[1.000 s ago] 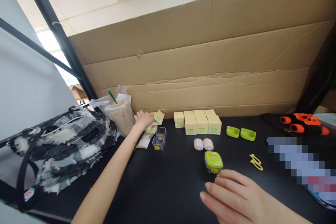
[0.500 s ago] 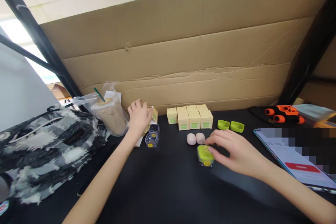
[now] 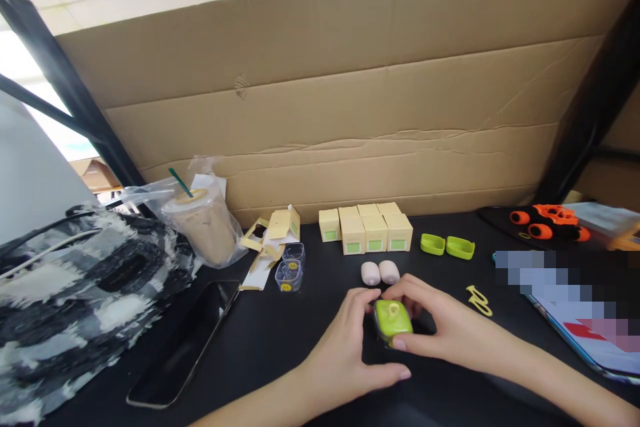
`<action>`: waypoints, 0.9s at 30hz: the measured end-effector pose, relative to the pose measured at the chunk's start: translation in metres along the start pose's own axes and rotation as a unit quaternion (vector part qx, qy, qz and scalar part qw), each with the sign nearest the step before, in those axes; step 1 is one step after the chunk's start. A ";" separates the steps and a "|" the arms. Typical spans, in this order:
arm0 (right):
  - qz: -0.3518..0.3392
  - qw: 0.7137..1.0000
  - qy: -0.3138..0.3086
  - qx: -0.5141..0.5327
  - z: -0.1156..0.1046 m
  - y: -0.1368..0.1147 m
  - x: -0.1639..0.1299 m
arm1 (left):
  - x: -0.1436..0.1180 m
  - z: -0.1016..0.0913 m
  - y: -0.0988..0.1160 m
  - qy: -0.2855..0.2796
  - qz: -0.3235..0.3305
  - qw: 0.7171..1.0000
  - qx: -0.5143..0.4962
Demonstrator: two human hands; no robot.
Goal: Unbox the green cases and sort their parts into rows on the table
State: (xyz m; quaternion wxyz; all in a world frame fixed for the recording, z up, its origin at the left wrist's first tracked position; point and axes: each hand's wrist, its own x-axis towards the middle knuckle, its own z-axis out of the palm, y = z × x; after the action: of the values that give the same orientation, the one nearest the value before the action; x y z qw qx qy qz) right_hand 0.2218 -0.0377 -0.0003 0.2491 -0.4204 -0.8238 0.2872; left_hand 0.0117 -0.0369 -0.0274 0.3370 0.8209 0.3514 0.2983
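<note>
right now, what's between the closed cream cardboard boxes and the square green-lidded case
Two pale pink rounded pieces, then fingers of the left hand and right hand, in the head view.

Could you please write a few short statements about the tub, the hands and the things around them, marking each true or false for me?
1. The right hand holds the green-lidded tub. True.
2. The left hand holds a phone. False: the left hand is open beside the green-lidded tub.
3. The two pink pods lie side by side behind the green-lidded tub. True.
4. The straw is red. False: the straw is green.
5. The orange toy stands left of the cup. False: the orange toy is far to the right of the cup.
6. The two green shells lie right of the yellow boxes. True.
</note>
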 end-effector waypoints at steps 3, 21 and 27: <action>-0.012 0.999 0.036 -0.004 0.009 0.000 0.000 | 0.003 -0.006 -0.001 -0.011 -0.017 1.000 0.002; -0.072 0.991 0.110 0.038 0.023 0.007 0.003 | 0.005 -0.007 -0.002 -0.001 -0.019 0.999 0.041; -0.132 0.974 0.183 0.019 0.026 0.004 0.002 | 0.006 -0.009 0.000 -0.013 -0.034 0.998 0.044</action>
State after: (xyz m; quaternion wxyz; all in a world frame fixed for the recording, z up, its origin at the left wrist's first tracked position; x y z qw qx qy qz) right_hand 0.2064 -0.0407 -0.0212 0.4391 -0.3488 -0.8070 0.1854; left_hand 0.0090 -0.0291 -0.0205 0.3146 0.8264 0.3876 0.2605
